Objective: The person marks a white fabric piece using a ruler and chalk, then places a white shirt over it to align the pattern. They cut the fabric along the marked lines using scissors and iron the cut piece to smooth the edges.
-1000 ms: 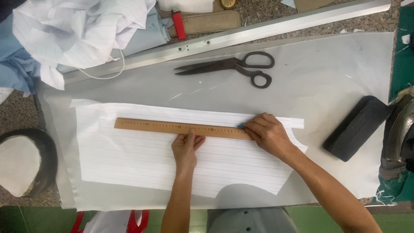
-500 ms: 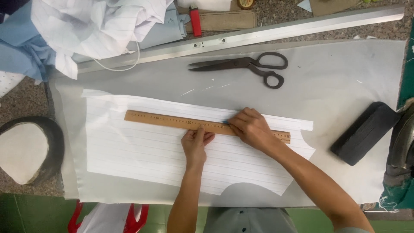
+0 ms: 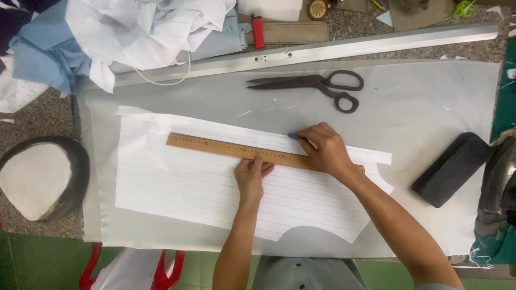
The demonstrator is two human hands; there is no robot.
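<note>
Grey cloth-covered table (image 3: 430,102). Left hand (image 3: 251,174), fingers flat, pins wooden ruler (image 3: 236,150) across white striped fabric piece (image 3: 183,188); right hand (image 3: 325,150) pinches blue chalk (image 3: 293,136) at ruler's edge. Scissors (image 3: 317,86) lie apart.

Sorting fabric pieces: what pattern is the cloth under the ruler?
White cloth with thin lengthwise stripes; head view.
</note>
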